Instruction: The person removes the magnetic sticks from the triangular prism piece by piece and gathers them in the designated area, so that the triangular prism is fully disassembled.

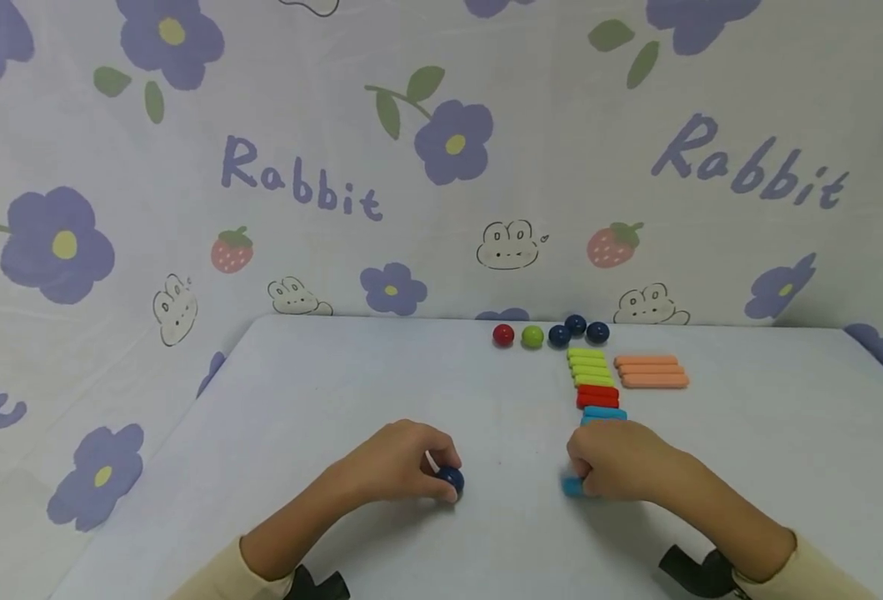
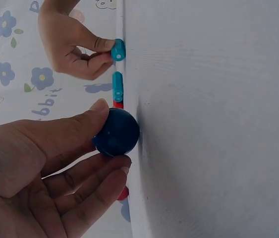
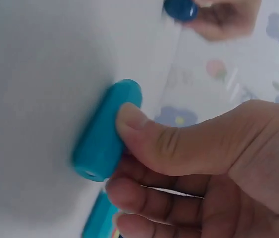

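Note:
My left hand (image 1: 400, 462) pinches a dark blue ball (image 2: 117, 132) between thumb and fingers, low over the white table. On the other side, my right hand (image 1: 625, 460) holds a blue stick (image 3: 107, 131) with the thumb pressed along its side; in the head view only the stick's near end shows. Just beyond that hand lie more blue sticks (image 1: 605, 412), partly covered by it. Behind these, red sticks (image 1: 597, 397) and yellow-green sticks (image 1: 590, 367) continue the column away from me.
Orange sticks (image 1: 653, 372) lie to the right of the column. Along the table's far edge sit a red ball (image 1: 503, 335), a green ball (image 1: 532, 337) and three dark blue balls (image 1: 597, 332). A patterned cloth (image 1: 299, 250) hangs behind the white table (image 1: 321, 375).

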Demonstrator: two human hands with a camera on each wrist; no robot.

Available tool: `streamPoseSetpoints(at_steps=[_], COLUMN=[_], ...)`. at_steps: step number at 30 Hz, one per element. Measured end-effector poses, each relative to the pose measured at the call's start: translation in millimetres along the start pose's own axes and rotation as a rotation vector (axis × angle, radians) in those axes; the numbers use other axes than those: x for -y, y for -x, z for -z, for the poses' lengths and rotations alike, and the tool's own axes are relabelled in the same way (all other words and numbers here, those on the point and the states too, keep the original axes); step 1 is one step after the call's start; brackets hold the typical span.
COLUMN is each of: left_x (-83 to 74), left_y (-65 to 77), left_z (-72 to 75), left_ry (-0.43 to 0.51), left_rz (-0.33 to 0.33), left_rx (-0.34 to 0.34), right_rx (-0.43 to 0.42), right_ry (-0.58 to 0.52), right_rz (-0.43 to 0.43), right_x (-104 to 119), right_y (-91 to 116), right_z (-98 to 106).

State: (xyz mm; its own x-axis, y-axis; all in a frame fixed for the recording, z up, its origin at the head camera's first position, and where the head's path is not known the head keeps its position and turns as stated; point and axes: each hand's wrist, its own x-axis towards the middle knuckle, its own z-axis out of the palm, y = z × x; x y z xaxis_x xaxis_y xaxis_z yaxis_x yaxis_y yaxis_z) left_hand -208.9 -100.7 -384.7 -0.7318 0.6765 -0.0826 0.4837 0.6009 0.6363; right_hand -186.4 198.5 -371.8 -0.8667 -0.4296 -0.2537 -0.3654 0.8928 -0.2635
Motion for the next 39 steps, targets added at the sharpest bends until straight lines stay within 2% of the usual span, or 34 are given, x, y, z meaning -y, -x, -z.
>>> streamPoseSetpoints(at_steps=[5, 10, 14, 19, 25, 28, 31, 35, 39], left_x=[0.3, 0.1, 0.1, 0.2, -0.2, -0.2, -0.6, -1.2, -1.7], left_y=[0.8, 1.2, 1.4, 1.1, 0.9, 0.4, 0.0, -0.2, -1.7], left_z=[-0.3, -0.3, -1.1, -2.1, -2.4, -2.9, -3.0, -2.7, -3.0], left_ry=[0.003, 0.0, -0.003, -0.003, -0.007, -0.009, -0.012, -0.016, -0.017], left_rz=[-0.002, 0.004, 0.001, -0.003, 0.003, 0.007, 0.007, 0.008, 0.009], left_rx=[-0.003, -0.005, -0.007, -0.012, -0.011, -0.012, -0.016, -0.021, -0.02], right_rx=[-0.022, -0.085, -0.139, -0.174, -0.131, -0.102, -0.108, -0.143, -0.166], right_ry=[0.089, 0.197, 0.21, 0.17, 0.074, -0.003, -0.046, -0.033, 0.025], right_rz=[-0.014, -0.094, -0.129, -0.097, -0.046, 0.005, 0.05, 0.07, 0.059], right_x=[-31, -66, -92, -110, -107, -97, -83, -66, -58], right_y=[13, 19, 19, 18, 17, 14, 10, 3, -1], right_z=[6, 12, 15, 17, 15, 12, 8, 6, 5])
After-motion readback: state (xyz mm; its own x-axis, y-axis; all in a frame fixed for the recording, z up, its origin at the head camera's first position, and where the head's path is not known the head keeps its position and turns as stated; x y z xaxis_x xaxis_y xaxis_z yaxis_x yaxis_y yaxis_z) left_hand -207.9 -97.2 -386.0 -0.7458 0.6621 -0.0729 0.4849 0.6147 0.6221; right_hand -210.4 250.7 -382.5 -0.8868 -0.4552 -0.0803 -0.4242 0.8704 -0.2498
